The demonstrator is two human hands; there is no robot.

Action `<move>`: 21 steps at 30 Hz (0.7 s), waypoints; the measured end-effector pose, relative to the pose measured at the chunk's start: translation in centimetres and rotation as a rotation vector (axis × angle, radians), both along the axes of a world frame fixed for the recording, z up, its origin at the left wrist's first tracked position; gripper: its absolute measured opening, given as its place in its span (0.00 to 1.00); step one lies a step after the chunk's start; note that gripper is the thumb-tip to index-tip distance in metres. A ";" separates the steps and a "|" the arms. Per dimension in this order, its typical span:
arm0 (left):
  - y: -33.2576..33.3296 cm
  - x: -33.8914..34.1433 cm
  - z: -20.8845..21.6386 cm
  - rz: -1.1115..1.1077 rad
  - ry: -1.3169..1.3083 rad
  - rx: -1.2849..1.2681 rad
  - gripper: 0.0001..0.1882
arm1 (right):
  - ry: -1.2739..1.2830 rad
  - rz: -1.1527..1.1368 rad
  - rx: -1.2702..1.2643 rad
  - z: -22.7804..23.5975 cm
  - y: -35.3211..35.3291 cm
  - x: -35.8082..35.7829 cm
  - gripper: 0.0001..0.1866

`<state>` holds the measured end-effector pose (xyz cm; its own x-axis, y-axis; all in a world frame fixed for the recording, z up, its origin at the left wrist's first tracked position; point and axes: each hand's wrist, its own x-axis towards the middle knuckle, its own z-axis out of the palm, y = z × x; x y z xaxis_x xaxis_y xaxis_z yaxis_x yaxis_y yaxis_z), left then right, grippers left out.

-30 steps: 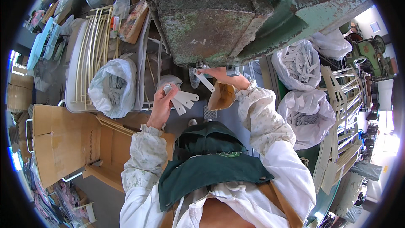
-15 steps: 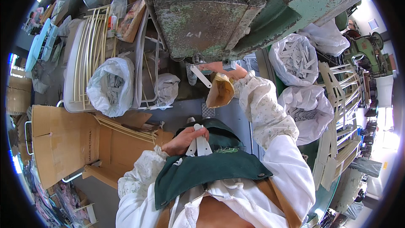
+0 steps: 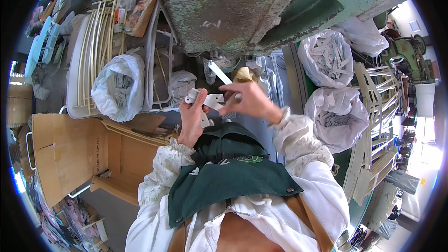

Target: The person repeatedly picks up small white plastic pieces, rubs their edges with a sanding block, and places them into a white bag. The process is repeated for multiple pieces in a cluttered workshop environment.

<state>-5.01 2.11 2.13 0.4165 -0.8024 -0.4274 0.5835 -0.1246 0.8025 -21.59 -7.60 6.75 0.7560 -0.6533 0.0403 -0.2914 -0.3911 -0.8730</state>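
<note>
My left hand (image 3: 190, 120) is closed around several flat white strips (image 3: 204, 120) with small holes and rounded ends, held above the dark green apron (image 3: 228, 177). Just to its right, my right hand (image 3: 252, 100) has its fingers bent and partly blurred. A long white strip (image 3: 219, 73) slants up and left from those fingers, its far end below the machine head. Another white piece (image 3: 213, 100) bridges the gap between my two hands. A tan, curled piece (image 3: 245, 74) shows just beyond my right hand, which covers part of it.
A worn green machine (image 3: 224, 14) hangs over the far side. White sacks of strips stand at left (image 3: 119, 88) and right (image 3: 326, 58), with another sack (image 3: 337, 119) nearer. An open cardboard box (image 3: 74, 154) lies at left; stacked pale rails (image 3: 373, 130) line the right.
My left hand has risen from the apron with its strips. My right hand has come back from under the machine and down toward the left, so the hands now meet.
</note>
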 end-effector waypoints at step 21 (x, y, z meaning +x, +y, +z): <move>-0.3 -0.3 0.4 -0.215 -0.314 -0.050 0.15 | -0.181 -0.274 0.154 -2.6 4.5 3.1 0.07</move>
<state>-5.29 1.79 2.54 0.3409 -0.9022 -0.2642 0.2729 -0.1739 0.9462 -18.48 -3.08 4.15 0.5416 -0.8395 0.0428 -0.2027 -0.1798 -0.9626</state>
